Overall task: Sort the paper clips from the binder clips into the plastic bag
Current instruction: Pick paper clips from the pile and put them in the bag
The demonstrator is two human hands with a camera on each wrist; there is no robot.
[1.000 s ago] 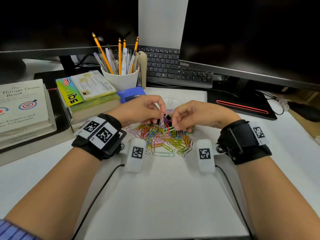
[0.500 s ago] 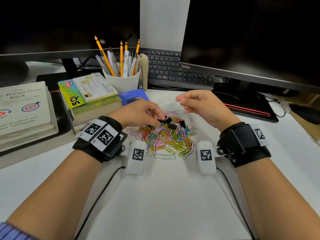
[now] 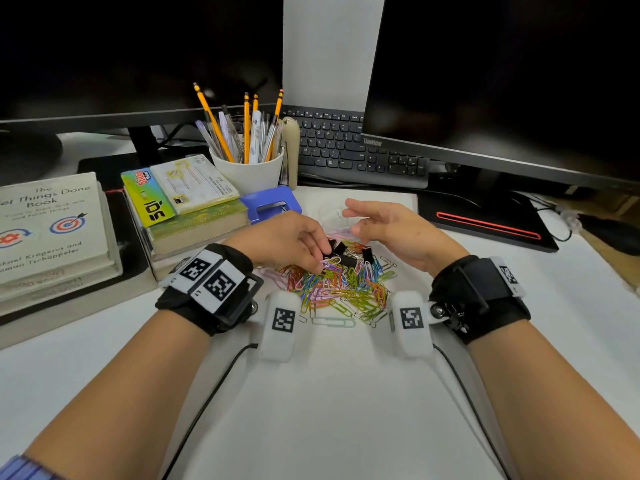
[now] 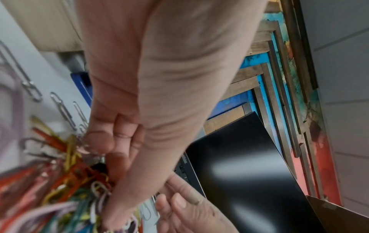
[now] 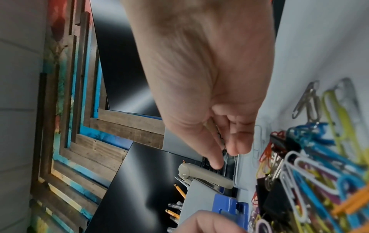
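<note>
A heap of coloured paper clips (image 3: 341, 289) lies on the white desk between my wrists, with several black binder clips (image 3: 348, 254) along its far edge. The clear plastic bag (image 3: 330, 214) lies just beyond the heap. My left hand (image 3: 323, 254) reaches into the far left of the heap with its fingers curled, pinching a black binder clip (image 3: 331, 247). In the left wrist view the fingertips (image 4: 117, 160) press among the clips. My right hand (image 3: 351, 221) hovers over the bag with relaxed fingers and nothing in them; its thumb and fingers (image 5: 237, 146) lie close together.
A white cup of pencils (image 3: 247, 168), a beige stapler (image 3: 291, 150) and a blue desk tool (image 3: 270, 206) stand behind the left hand. Stacked books (image 3: 187, 209) lie to the left. A keyboard (image 3: 346, 147) and a monitor base (image 3: 485, 223) lie behind.
My right hand carried a paper clip from the heap to the bag and now hangs over it with loose, empty fingers. My left hand dropped onto the binder clips.
</note>
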